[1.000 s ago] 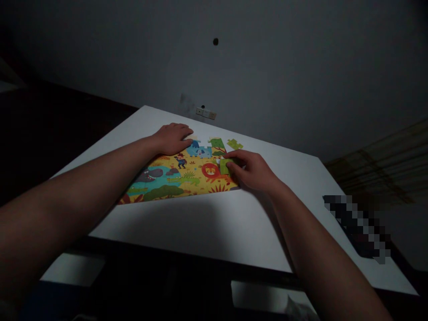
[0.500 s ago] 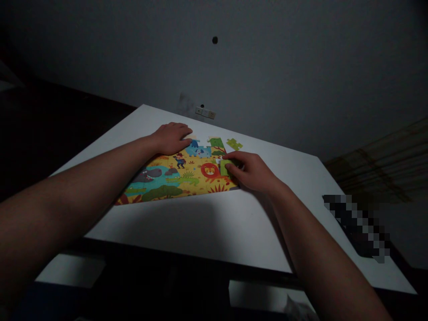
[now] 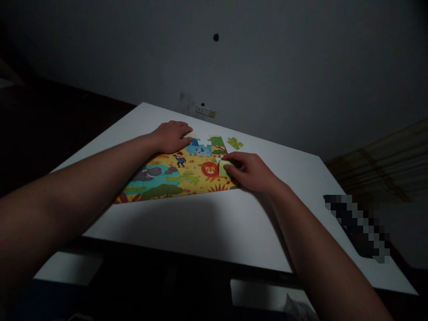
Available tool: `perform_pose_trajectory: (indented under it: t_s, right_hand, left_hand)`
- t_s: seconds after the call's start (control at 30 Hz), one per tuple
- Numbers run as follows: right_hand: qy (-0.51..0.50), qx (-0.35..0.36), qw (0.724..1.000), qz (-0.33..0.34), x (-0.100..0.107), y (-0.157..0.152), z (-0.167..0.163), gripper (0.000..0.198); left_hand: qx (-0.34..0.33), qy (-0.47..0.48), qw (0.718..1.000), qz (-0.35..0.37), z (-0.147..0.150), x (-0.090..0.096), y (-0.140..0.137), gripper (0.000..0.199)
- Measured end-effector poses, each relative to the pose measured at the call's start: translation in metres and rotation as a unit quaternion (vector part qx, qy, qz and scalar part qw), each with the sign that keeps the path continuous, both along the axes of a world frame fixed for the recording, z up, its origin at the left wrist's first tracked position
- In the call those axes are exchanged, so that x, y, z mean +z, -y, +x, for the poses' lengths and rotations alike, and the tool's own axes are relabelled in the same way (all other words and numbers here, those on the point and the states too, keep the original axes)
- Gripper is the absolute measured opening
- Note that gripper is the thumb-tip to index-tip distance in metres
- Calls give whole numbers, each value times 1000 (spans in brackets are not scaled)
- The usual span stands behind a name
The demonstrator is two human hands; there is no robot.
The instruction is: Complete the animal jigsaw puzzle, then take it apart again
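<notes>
A colourful animal jigsaw puzzle (image 3: 187,171) lies joined on the white table, with gaps along its far edge and at the right beside the lion. My left hand (image 3: 172,137) rests flat on the puzzle's far left part, fingers spread. Between the thumb and fingers of my right hand (image 3: 249,170) is a green puzzle piece (image 3: 224,169), tilted over the puzzle's right side next to the lion; my fingers hide part of it. Another green puzzle piece (image 3: 235,142) lies loose on the table just beyond the puzzle's far right corner.
The white table (image 3: 200,232) stands near a grey wall with a socket strip (image 3: 206,111). A dark, pixelated object (image 3: 356,227) lies at the table's right end. Striped cloth (image 3: 377,174) hangs to the right.
The green piece in my right hand has tilted a little, and its face looks paler. My left hand stays where it was on the puzzle.
</notes>
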State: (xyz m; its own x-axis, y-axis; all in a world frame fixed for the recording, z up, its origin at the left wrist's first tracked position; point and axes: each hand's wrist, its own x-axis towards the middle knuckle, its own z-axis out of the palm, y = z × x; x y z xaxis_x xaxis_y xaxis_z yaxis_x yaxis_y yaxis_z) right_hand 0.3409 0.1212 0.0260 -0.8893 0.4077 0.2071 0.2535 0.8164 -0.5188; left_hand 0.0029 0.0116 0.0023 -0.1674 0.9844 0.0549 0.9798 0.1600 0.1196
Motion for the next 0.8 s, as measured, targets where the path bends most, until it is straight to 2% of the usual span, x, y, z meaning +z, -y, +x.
perform_pose_trajectory:
  t_s: [0.8]
  right_hand:
    - [20,18,1000,2,0,3,-2,32]
  left_hand:
    - [-2,3,1000,3,-2,-3,-1,73]
